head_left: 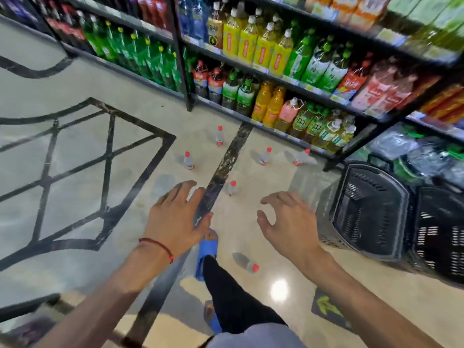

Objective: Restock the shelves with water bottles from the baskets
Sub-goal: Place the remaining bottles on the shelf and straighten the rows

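Your left hand [175,217] and right hand [288,222] empty, fingers spread; water bottles [219,136] scattered on floor [75,79]; baskets [371,212] beside shelves [288,79].

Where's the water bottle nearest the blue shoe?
Head view, lower middle: the water bottle sits on the floor just right of the blue shoe, below the right hand.

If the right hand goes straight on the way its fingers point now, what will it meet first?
Probably the small red-capped water bottle standing on the floor just beyond the right hand. Its open fingers aim toward it, though depth is unclear.
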A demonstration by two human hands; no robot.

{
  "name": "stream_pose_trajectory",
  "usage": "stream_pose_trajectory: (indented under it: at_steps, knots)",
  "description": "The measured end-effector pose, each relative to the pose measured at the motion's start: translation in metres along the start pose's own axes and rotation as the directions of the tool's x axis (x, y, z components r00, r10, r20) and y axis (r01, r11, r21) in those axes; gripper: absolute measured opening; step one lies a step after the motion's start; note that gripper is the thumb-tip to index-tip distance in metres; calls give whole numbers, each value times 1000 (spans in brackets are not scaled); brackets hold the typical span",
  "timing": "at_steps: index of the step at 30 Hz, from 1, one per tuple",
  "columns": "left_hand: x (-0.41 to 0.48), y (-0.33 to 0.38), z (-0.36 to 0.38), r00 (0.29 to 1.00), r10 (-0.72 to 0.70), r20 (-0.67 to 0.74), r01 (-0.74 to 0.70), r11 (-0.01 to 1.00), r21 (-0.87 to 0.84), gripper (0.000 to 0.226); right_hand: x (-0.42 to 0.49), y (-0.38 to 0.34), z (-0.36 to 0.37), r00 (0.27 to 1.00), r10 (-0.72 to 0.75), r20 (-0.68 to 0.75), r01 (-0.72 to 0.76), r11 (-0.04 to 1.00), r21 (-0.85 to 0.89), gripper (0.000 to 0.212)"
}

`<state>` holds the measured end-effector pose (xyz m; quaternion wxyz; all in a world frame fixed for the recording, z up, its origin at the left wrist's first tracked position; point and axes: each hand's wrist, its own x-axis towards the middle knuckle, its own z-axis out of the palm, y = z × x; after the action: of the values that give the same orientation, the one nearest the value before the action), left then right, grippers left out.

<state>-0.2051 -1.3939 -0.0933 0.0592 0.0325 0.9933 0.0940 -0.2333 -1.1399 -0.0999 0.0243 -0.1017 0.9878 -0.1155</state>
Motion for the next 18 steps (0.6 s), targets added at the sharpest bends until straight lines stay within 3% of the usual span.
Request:
stream_pose_trajectory:
  at_steps: [11, 15, 18]
  knots:
    - [170, -78, -32, 974, 225, 35, -228, 969, 93, 50, 135, -42, 18, 966, 253, -50, -253, 967, 13, 26]
    - [218, -88, -37, 938, 342, 49, -345, 935, 77, 49, 141, -53, 16, 921, 370, -121, -365, 929, 60, 24]
    - [257, -86, -38, 872, 482, 87, -489, 870, 72, 50, 137, -61, 16, 840, 510, -186, -507, 859, 66, 22]
